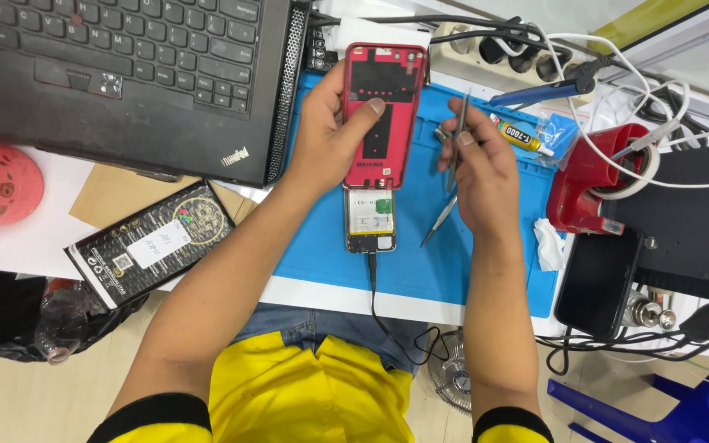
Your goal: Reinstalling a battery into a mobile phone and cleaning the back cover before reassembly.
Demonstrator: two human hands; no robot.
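Head view: opened phone (370,220) half-hidden behind red back cover (384,115)

Both forearms extended forward, left hand (331,135) and right hand (486,168) raised, fingers curled in grips.

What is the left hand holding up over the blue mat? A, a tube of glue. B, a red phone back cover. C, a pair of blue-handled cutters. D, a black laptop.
B: the left hand grips a red phone back cover with its inner side facing up, above the opened phone lying on the blue mat, while the right hand holds metal tweezers.
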